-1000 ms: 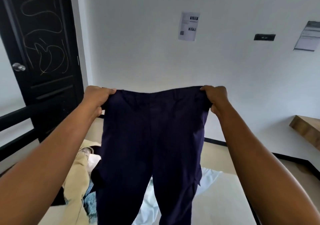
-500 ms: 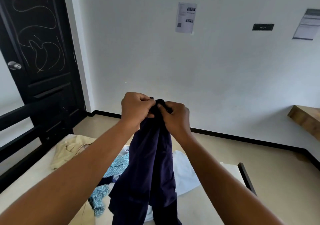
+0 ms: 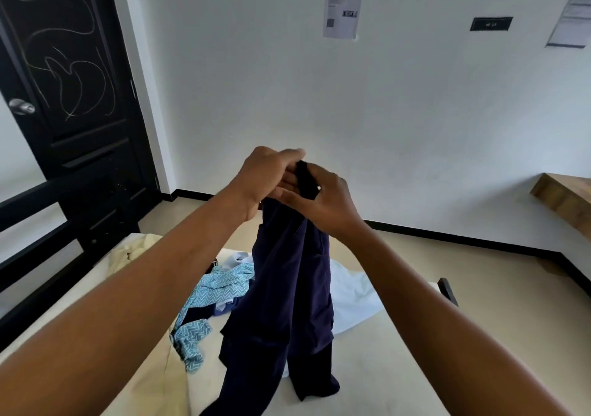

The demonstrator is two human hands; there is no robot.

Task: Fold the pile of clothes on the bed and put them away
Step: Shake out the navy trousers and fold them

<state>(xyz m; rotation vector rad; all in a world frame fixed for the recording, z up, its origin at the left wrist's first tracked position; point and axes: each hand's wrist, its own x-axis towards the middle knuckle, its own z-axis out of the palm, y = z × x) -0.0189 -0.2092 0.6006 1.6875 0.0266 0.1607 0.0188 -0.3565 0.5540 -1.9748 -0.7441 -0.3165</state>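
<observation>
Dark navy trousers hang folded lengthwise in front of me, their legs reaching down to the bed. My left hand and my right hand meet at the waistband and both pinch it, held up over the mattress. Behind the trousers lies the pile: a teal zigzag-patterned garment, a white garment and a beige garment. Part of the pile is hidden by the trousers and my arms.
A black door with a round knob stands at the left, beside the black bed frame rail. A white wall carries taped papers. A wooden shelf juts out at the right. Beige floor lies beyond the bed.
The trousers were spread wide by the waistband a second ago. My hands have come together, folding them in half lengthwise, and my view has tilted down slightly.
</observation>
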